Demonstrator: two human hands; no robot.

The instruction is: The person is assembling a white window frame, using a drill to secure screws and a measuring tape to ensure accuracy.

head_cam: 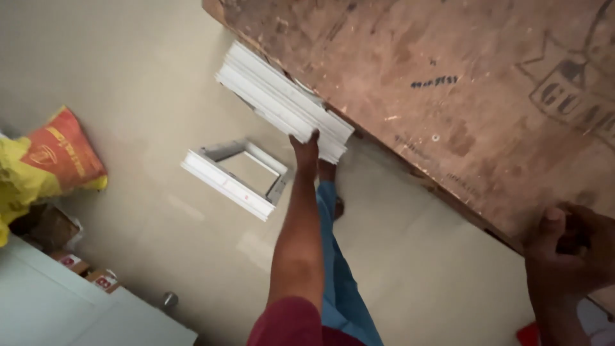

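My left hand [305, 148] reaches down and grips the lower edge of a stack of white plastic profile pieces [282, 102] that sticks out from under a worn brown plywood board [448, 83]. My right hand [567, 247] rests on the near edge of the same board at the right, fingers curled over it; whether it holds anything is not visible. My leg in blue trousers [336, 269] and my foot show below the left arm.
A small white rectangular frame [234, 176] lies on the beige floor [154, 90]. An orange and yellow sack [48, 163] sits at the left above cardboard boxes [70, 256]. A white panel [57, 307] fills the lower left corner.
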